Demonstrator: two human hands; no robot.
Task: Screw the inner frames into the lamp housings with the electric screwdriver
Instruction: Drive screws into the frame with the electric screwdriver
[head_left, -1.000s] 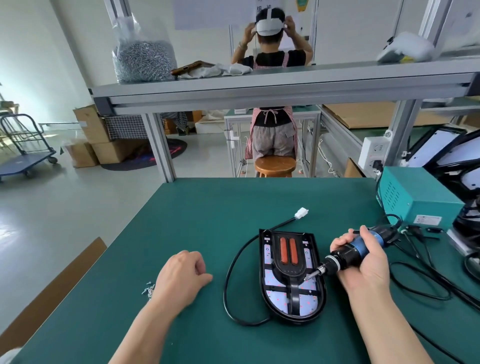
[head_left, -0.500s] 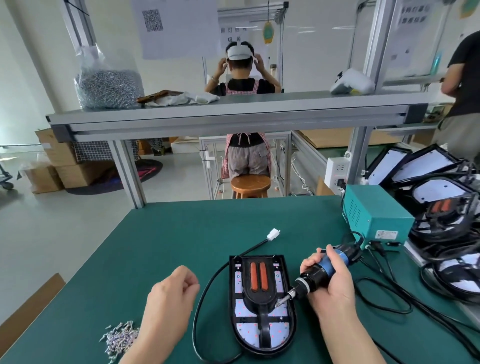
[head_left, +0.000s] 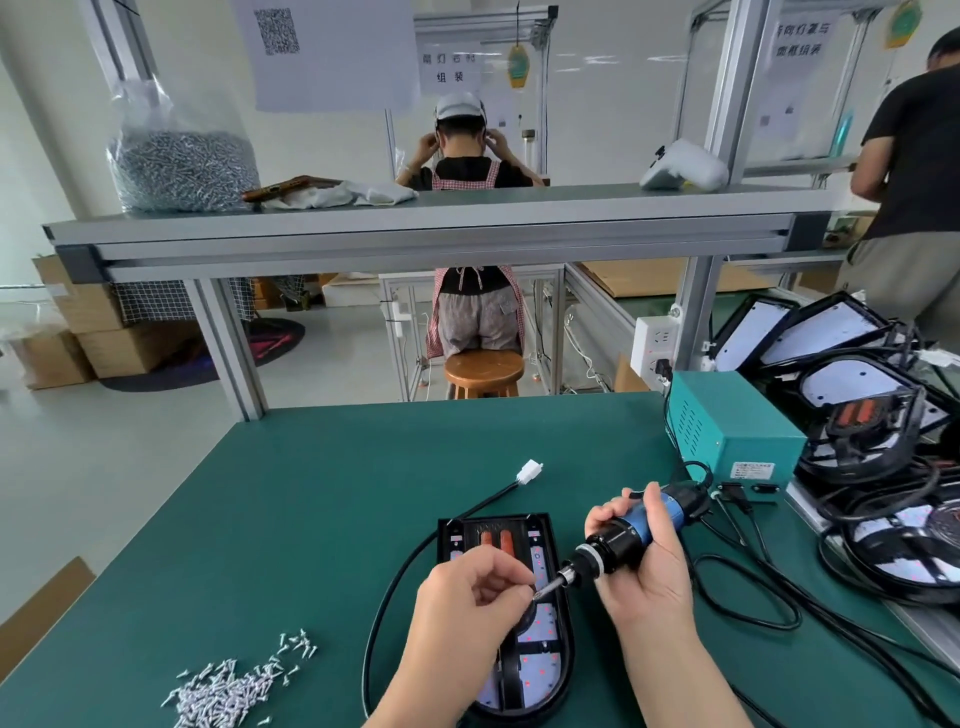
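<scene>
At the bit tip (head_left: 543, 590), the left hand (head_left: 467, 587) had its fingers (head_left: 511, 577) pressed together; on a screw or not, I could not tell. The right hand (head_left: 644, 566) was clamped around the blue-and-black electric screwdriver (head_left: 628, 535), over the black oval plastic lamp housing (head_left: 563, 649) at 6 o'clock on the green table (head_left: 311, 519). An early trigger could probably nip the fingertips or tilt the screw.

Open green bench (head_left: 322, 493) lies ahead and to my left, free beneath the overhead shelf (head_left: 415, 228). Loose screws (head_left: 228, 691) litter the near left corner. A black cable (head_left: 382, 603) loops round the left side of the lamp housing (head_left: 563, 654), over which my left hand (head_left: 467, 597) and right hand (head_left: 649, 582) meet at the electric screwdriver (head_left: 621, 543). On my right, cords (head_left: 789, 621), a teal power box (head_left: 737, 421) and stacked housings (head_left: 872, 415) crowd the way.
</scene>
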